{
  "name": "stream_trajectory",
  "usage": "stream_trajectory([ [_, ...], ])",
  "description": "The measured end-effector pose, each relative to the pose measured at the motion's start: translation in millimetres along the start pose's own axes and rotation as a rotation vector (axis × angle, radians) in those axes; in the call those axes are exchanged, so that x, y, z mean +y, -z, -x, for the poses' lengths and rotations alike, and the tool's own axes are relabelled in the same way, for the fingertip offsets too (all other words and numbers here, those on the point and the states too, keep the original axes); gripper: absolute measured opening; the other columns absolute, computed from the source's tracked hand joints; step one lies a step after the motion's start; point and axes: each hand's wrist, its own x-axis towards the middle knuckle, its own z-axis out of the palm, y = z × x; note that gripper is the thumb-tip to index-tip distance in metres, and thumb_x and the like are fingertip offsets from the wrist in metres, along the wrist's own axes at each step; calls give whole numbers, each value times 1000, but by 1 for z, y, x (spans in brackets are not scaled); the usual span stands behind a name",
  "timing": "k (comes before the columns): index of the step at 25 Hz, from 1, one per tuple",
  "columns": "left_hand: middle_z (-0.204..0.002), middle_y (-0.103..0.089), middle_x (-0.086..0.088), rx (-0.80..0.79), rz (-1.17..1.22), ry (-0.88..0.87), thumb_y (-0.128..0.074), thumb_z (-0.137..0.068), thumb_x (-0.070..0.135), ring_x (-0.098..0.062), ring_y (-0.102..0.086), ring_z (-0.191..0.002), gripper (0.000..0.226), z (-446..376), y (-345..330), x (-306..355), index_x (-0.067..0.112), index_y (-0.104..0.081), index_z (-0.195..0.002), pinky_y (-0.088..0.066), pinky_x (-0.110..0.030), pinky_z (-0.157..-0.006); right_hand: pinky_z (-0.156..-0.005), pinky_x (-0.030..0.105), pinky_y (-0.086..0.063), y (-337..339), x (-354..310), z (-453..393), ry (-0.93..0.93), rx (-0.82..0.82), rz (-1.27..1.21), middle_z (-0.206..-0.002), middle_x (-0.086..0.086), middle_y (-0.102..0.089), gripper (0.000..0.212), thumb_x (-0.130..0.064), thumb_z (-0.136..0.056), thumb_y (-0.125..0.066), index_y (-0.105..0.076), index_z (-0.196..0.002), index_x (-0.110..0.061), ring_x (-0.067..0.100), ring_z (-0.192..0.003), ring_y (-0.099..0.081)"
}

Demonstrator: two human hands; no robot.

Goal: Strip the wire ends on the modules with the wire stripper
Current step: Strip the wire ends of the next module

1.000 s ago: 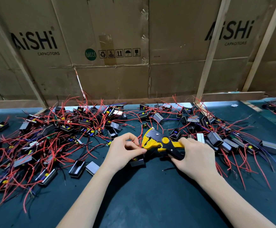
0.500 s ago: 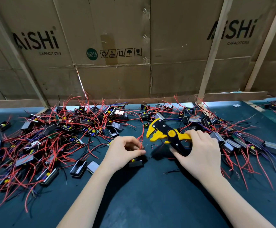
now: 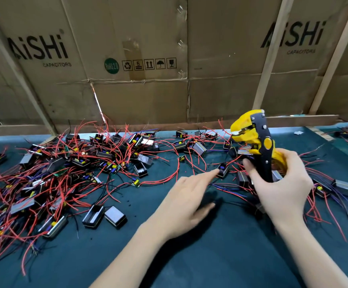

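Right hand, lower right of frame, wrapped around the handles of the yellow-and-black wire stripper, head tilted up toward the upper right centre, nose slightly parted, nothing visible between. Left hand, lower centre, flat and relaxed, fingers extended, gripping nothing, forefinger tip reaching a small black module just left of the stripper; contact not clear through the blur. More modules heaped across the left and middle of the dark green table, tangled with red wires and some blue ones. Two black housings lying apart, lower left of centre. Behind, cardboard sheets printed "AiSHi CAPACITORS" upper left and upper right, a green "RoHS 2.0" roundel and handling symbols including a "5" at upper centre.
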Motion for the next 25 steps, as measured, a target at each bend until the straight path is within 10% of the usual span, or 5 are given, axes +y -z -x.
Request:
stream_trajectory([
  [5,-119,-66,3,234,-221,234,-67,-89,21,-21,-58,-114,29,18,36,-43,17,-66,-117,-34,-33,-93,-74,9,-43,0,-12,7,65,-275,-265,-85,-15,-67,35,-42,-71,-84,-59,-94,-35,3,-81,-63],
  [11,-103,-69,-10,642,-231,799,-64,-86,6,-35,-59,-100,16,45,79,-92,9,-69,-101,-44,-47,-90,-71,23,-48,-11,-21,29,-116,-819,-616,-80,3,-63,33,-44,-76,-75,-62,-92,-17,17,-75,-59],
  [15,-114,-62,-16,508,-275,1104,-66,-90,20,-38,-54,-107,28,57,80,-104,8,-62,-114,-47,-47,-87,-78,41,-54,-18,-20,41,-430,-993,-726,-86,15,-68,56,-50,-80,-71,-60,-98,2,35,-82,-69],
  [25,-88,-64,1,444,-259,824,-72,-82,12,-27,-56,-94,12,48,72,-94,15,-69,-93,-47,-37,-73,-70,41,-55,-22,-19,38,-533,-927,-641,-80,20,-68,58,-47,-68,-64,-61,-96,4,39,-76,-69],
])
